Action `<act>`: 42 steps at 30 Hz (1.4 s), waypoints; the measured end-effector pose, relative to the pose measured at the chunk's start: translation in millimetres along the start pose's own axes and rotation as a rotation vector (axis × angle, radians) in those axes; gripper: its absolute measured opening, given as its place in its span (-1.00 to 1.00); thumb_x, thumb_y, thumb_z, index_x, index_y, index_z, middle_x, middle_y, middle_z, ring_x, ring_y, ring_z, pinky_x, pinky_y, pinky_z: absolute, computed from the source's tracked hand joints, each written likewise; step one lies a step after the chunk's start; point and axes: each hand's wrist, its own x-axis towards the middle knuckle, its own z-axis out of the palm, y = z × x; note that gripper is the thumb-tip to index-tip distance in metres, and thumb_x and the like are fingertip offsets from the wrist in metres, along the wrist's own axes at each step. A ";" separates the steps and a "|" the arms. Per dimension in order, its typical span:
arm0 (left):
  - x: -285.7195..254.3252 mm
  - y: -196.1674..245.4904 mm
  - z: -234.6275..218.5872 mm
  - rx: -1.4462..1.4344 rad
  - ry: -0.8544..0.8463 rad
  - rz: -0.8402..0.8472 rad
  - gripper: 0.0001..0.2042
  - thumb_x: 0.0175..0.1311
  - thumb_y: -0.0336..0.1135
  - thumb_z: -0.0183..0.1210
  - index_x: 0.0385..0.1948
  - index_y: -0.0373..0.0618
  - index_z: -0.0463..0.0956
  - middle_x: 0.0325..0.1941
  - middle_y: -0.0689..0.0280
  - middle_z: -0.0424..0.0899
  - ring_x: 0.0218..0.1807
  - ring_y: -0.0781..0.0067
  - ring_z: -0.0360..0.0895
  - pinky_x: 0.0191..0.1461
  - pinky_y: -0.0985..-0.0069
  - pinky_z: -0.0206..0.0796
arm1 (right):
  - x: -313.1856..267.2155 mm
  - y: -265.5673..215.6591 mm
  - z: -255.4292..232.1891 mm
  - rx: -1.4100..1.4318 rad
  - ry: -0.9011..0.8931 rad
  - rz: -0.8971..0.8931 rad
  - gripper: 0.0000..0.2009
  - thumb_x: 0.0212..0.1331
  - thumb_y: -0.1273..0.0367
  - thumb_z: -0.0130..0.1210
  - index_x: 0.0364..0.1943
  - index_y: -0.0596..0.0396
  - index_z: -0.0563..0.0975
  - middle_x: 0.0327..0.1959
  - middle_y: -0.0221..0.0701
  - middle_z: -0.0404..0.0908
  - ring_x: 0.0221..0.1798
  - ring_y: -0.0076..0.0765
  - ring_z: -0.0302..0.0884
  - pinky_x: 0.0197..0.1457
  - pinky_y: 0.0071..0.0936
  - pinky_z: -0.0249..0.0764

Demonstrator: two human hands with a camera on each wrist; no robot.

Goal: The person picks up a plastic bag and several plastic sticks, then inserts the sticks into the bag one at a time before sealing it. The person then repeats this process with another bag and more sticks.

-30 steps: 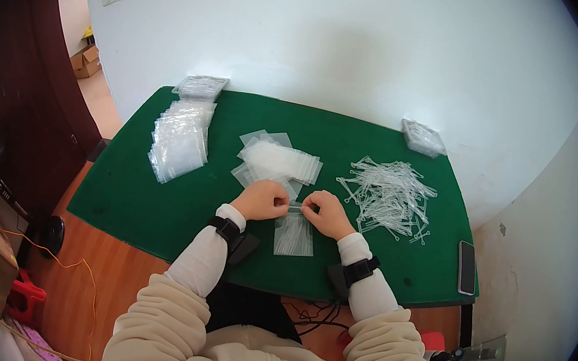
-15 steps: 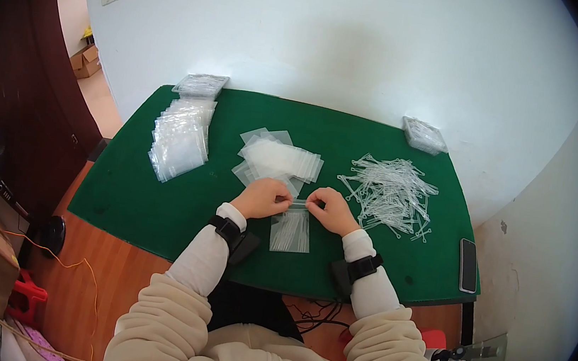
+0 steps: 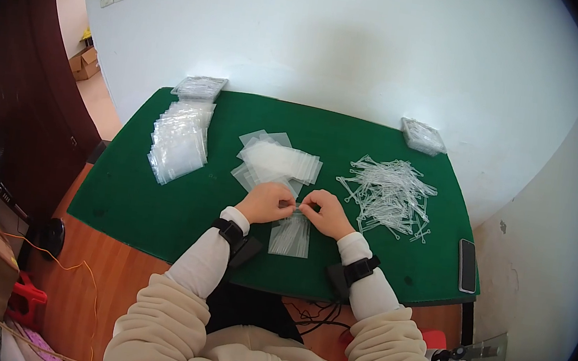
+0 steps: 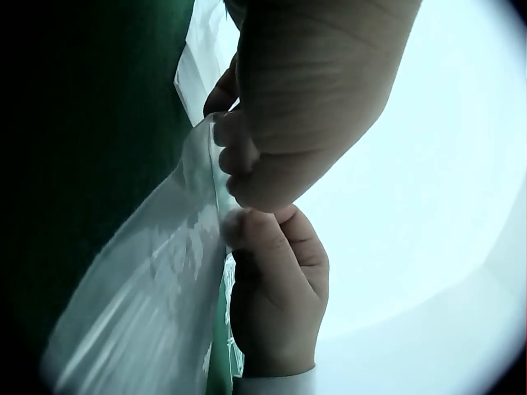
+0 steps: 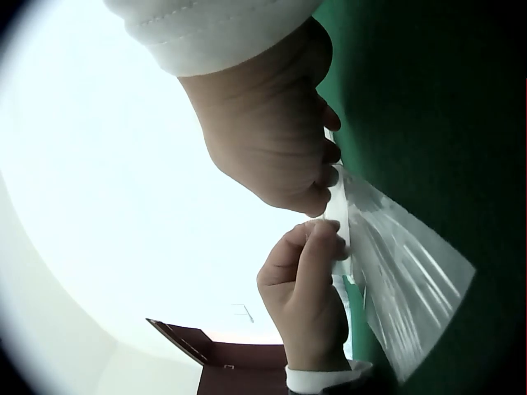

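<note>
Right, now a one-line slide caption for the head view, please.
Bare left hand and right hand pinch the top of a clear rectangular plastic bag over a green-topped table.

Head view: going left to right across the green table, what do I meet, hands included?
Fanned-out clear bags → left hand → bag pinched by both hands → right hand → loose pile of clear looped pieces → phone.
</note>
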 end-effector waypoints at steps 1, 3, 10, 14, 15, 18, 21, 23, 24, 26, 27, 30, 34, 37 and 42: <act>0.4 1.6 0.7 -0.013 -0.005 0.006 -0.85 -0.06 -0.29 0.13 -0.61 -0.17 0.51 -0.55 0.24 0.52 -0.44 0.19 0.47 -0.38 0.35 0.31 | 0.8 0.7 0.8 -0.040 -0.006 -0.054 -0.88 -0.03 0.40 0.12 -0.48 0.15 0.47 -0.50 -0.35 0.48 -0.43 -0.34 0.41 -0.34 -0.46 0.34; 0.1 2.1 1.3 -0.024 -0.009 0.012 -0.85 -0.05 -0.29 0.14 -0.61 -0.17 0.51 -0.55 0.24 0.52 -0.44 0.19 0.47 -0.38 0.35 0.30 | 1.2 1.9 2.0 -0.080 -0.012 -0.110 -0.88 -0.02 0.41 0.12 -0.48 0.17 0.46 -0.53 -0.36 0.47 -0.47 -0.39 0.40 -0.38 -0.50 0.33; 0.1 0.3 9.3 -0.009 -0.011 0.047 -0.84 0.01 -0.27 0.15 -0.53 -0.17 0.54 -0.52 0.21 0.50 -0.43 0.20 0.45 -0.35 0.37 0.27 | 1.1 -3.7 -0.2 0.059 -0.054 -0.013 -0.90 -0.01 0.44 0.10 -0.47 0.18 0.46 -0.55 -0.37 0.45 -0.48 -0.44 0.36 -0.39 -0.55 0.31; 0.0 -3.3 4.7 -0.037 -0.053 0.025 -0.85 0.02 -0.29 0.14 -0.52 -0.18 0.54 -0.51 0.20 0.51 -0.41 0.19 0.46 -0.34 0.38 0.28 | 1.3 -1.9 -0.2 0.055 -0.058 -0.019 -0.91 0.02 0.45 0.09 -0.46 0.19 0.46 -0.55 -0.40 0.44 -0.50 -0.49 0.34 -0.40 -0.58 0.30; -0.3 -4.6 2.8 -0.037 -0.052 0.024 -0.85 0.02 -0.29 0.14 -0.52 -0.18 0.54 -0.51 0.20 0.51 -0.41 0.19 0.46 -0.34 0.38 0.28 | 1.5 -1.5 -1.0 0.056 -0.059 -0.019 -0.91 0.02 0.45 0.09 -0.46 0.19 0.46 -0.55 -0.40 0.44 -0.50 -0.49 0.34 -0.40 -0.58 0.30; -0.8 -4.7 -6.2 -0.034 0.015 0.023 -0.84 -0.02 -0.29 0.13 -0.57 -0.19 0.54 -0.53 0.22 0.54 -0.44 0.18 0.48 -0.37 0.36 0.31 | 2.4 0.7 -5.9 0.053 -0.078 0.112 -0.87 0.01 0.37 0.08 -0.43 0.16 0.51 -0.48 -0.28 0.49 -0.40 -0.22 0.43 -0.30 -0.40 0.35; -1.4 -8.1 -11.6 -0.046 0.017 -0.006 -0.84 -0.02 -0.29 0.13 -0.58 -0.19 0.54 -0.52 0.22 0.55 -0.44 0.19 0.48 -0.37 0.35 0.31 | 2.5 1.0 -9.6 0.049 -0.066 0.128 -0.86 0.02 0.37 0.08 -0.44 0.17 0.51 -0.48 -0.28 0.49 -0.40 -0.22 0.42 -0.30 -0.41 0.35; -0.9 -9.6 -13.1 -0.050 0.020 -0.019 -0.84 -0.02 -0.29 0.13 -0.58 -0.19 0.54 -0.52 0.22 0.55 -0.44 0.19 0.48 -0.37 0.35 0.31 | 3.3 1.2 -11.9 0.046 -0.059 0.132 -0.86 0.02 0.36 0.08 -0.44 0.17 0.50 -0.48 -0.28 0.49 -0.41 -0.22 0.42 -0.31 -0.41 0.34; -0.9 -10.7 -13.5 -0.043 0.023 -0.020 -0.84 -0.02 -0.29 0.13 -0.58 -0.19 0.55 -0.52 0.22 0.55 -0.44 0.19 0.49 -0.36 0.35 0.31 | 3.6 1.3 -12.2 0.042 -0.056 0.140 -0.86 0.01 0.37 0.08 -0.45 0.17 0.51 -0.48 -0.28 0.49 -0.40 -0.22 0.42 -0.30 -0.40 0.35; -2.2 -12.3 -12.8 -0.032 0.027 -0.024 -0.84 -0.02 -0.29 0.13 -0.58 -0.19 0.55 -0.53 0.22 0.55 -0.44 0.19 0.49 -0.36 0.35 0.31 | 2.6 1.9 -11.1 0.035 -0.050 0.158 -0.87 0.00 0.37 0.09 -0.45 0.16 0.51 -0.47 -0.29 0.49 -0.38 -0.21 0.42 -0.29 -0.40 0.35; -2.2 -12.8 -11.7 -0.033 0.027 -0.025 -0.84 -0.02 -0.29 0.13 -0.58 -0.19 0.55 -0.53 0.22 0.55 -0.44 0.19 0.49 -0.36 0.35 0.31 | 2.1 2.5 -10.8 0.035 -0.051 0.160 -0.87 0.00 0.37 0.09 -0.45 0.16 0.51 -0.47 -0.29 0.49 -0.38 -0.21 0.42 -0.29 -0.40 0.35; -2.2 -13.6 -7.8 0.017 0.039 -0.044 -0.84 -0.03 -0.28 0.14 -0.58 -0.18 0.55 -0.53 0.22 0.55 -0.44 0.19 0.49 -0.36 0.35 0.31 | 1.4 5.0 -9.2 -0.043 -0.036 0.079 -0.89 -0.04 0.38 0.11 -0.47 0.12 0.52 -0.46 -0.32 0.50 -0.33 -0.20 0.43 -0.24 -0.38 0.35; -1.9 -9.0 4.8 -0.016 0.000 -0.021 -0.83 -0.03 -0.26 0.15 -0.58 -0.18 0.54 -0.53 0.23 0.54 -0.43 0.18 0.48 -0.37 0.34 0.30 | 1.2 -2.1 -3.5 -0.092 -0.107 -0.076 -0.91 -0.06 0.38 0.13 -0.49 0.08 0.53 -0.43 -0.34 0.51 -0.28 -0.19 0.43 -0.19 -0.36 0.35; -0.6 -6.2 5.2 -0.020 -0.026 -0.011 -0.83 -0.03 -0.26 0.15 -0.58 -0.18 0.53 -0.53 0.23 0.53 -0.43 0.17 0.48 -0.37 0.34 0.30 | 2.2 -6.1 -1.9 -0.103 -0.127 -0.053 -0.91 -0.06 0.37 0.13 -0.49 0.08 0.53 -0.43 -0.35 0.51 -0.28 -0.19 0.43 -0.19 -0.36 0.35; -0.5 -6.7 5.6 -0.043 -0.037 0.010 -0.83 -0.02 -0.25 0.15 -0.59 -0.18 0.53 -0.54 0.22 0.53 -0.43 0.16 0.47 -0.38 0.34 0.30 | 0.4 -7.4 -0.9 -0.069 -0.121 -0.006 -0.90 -0.06 0.36 0.14 -0.50 0.08 0.53 -0.44 -0.34 0.52 -0.28 -0.19 0.44 -0.19 -0.36 0.36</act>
